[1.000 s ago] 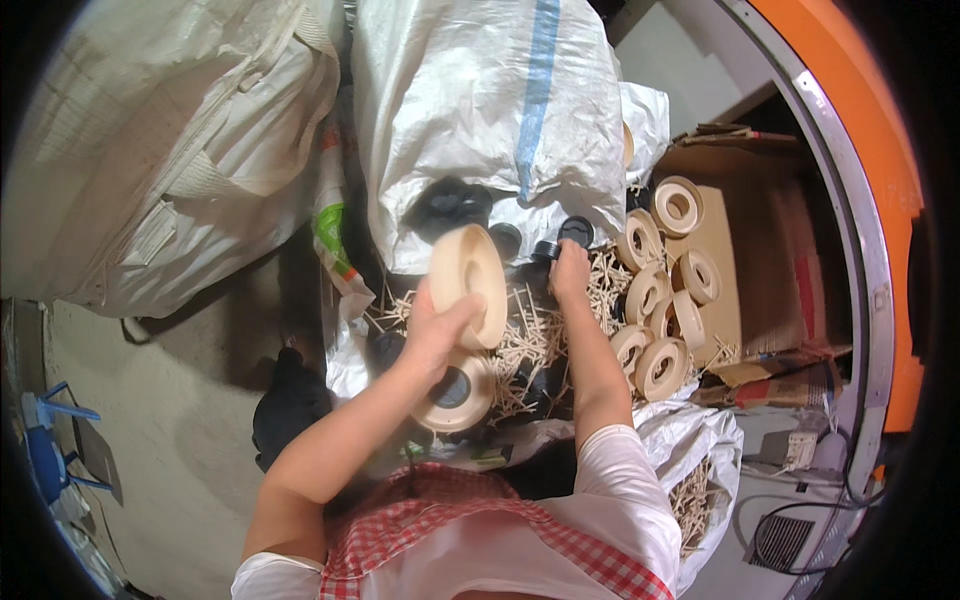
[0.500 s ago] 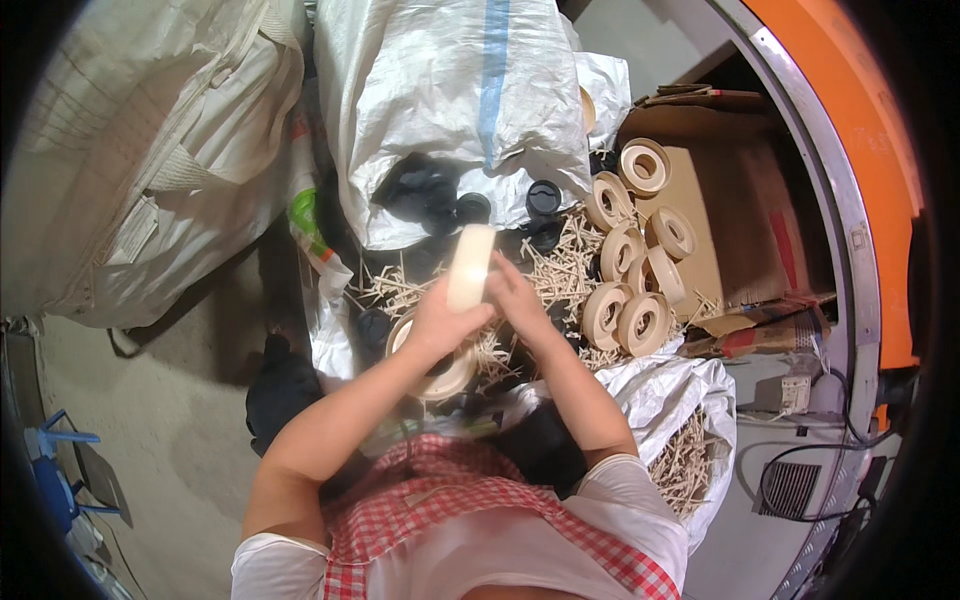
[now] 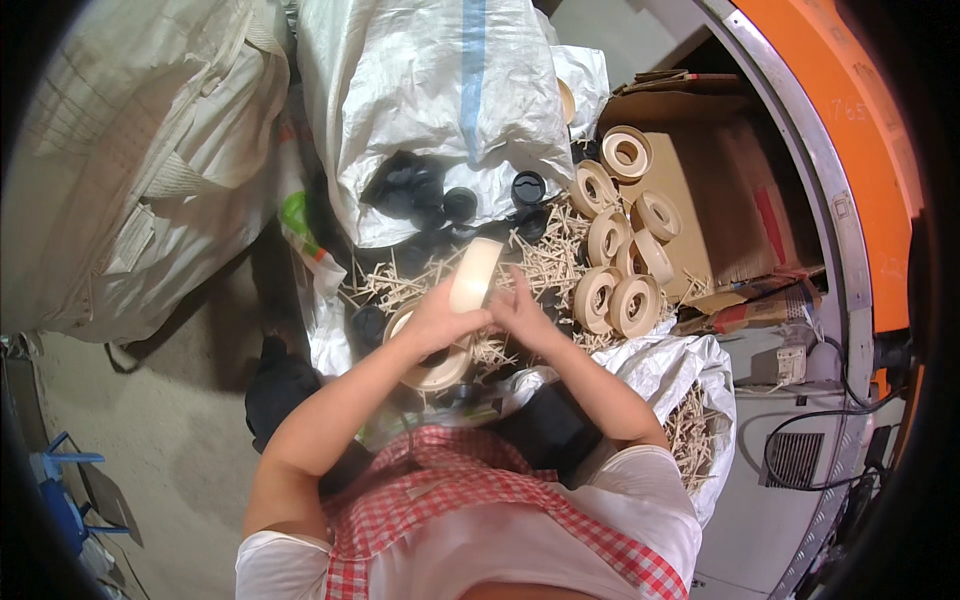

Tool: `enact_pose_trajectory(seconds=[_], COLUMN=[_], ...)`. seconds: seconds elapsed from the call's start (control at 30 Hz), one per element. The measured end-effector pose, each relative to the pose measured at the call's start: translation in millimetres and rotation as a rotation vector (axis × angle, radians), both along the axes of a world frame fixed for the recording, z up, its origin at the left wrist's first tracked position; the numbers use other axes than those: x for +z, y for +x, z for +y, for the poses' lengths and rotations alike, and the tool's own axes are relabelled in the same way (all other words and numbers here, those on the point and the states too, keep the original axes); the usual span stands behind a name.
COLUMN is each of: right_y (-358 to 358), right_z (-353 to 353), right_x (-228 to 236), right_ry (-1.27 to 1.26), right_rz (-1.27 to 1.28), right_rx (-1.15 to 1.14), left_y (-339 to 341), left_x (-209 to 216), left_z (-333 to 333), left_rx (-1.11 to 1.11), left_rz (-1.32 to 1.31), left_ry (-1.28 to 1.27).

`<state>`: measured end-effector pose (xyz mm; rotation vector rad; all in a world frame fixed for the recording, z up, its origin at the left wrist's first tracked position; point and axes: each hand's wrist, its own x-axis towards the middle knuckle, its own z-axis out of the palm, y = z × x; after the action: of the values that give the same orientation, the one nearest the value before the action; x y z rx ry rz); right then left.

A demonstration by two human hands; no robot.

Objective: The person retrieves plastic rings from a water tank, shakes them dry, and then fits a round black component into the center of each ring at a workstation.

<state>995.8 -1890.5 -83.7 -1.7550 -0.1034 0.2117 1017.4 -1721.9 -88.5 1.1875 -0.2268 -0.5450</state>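
Note:
My left hand is closed round a cream plastic ring, which stands on edge with its smooth outer wall toward me. On its right side, my right hand has one finger raised and the others bent in by the left thumb; what they pinch is hidden. Beneath my left wrist lies another cream ring, partly covered by the hand and forearm. Short cream plastic sticks are heaped just beyond my hands, among black round caps.
Several cream rings rest at the right by an open cardboard box. A white woven sack slumps at the back, and a large bulk bag stands left. Another sack near my right elbow contains sticks. An orange frame curves along the right.
The held ring has tilted slightly, its top leaning right. My right hand has shifted a little right and down, with a finger lifted. The whole view has moved slightly.

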Motion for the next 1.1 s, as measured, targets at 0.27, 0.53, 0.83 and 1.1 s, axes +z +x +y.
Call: enact_pose_trajectory(seconds=[0.27, 0.53, 0.83, 1.1], right_y=[7.3, 7.9, -13.8, 10.9], right_z=[-10.0, -64.1, -220.6, -47.7], right_x=[-9.4, -44.4, -117.6, -37.0], right_ry=[-0.094, -0.536, -1.23, -1.131], right_rz=[0.131, 0.431, 0.179, -1.093], right_rx=[-0.033, 0.01, -0.523, 0.116], left_y=[-3.3, -5.1, 8.8, 9.6], left_x=[-12.5, -26.1, -86.2, -52.9], left_z=[-2.8, 3.6, 33.7, -20.9], left_rx=[0.032, 0.157, -0.009, 0.297], left_rz=[-0.039, 0.04, 0.031, 0.214], left_ry=[0.172, 0.071, 1.22, 0.088])
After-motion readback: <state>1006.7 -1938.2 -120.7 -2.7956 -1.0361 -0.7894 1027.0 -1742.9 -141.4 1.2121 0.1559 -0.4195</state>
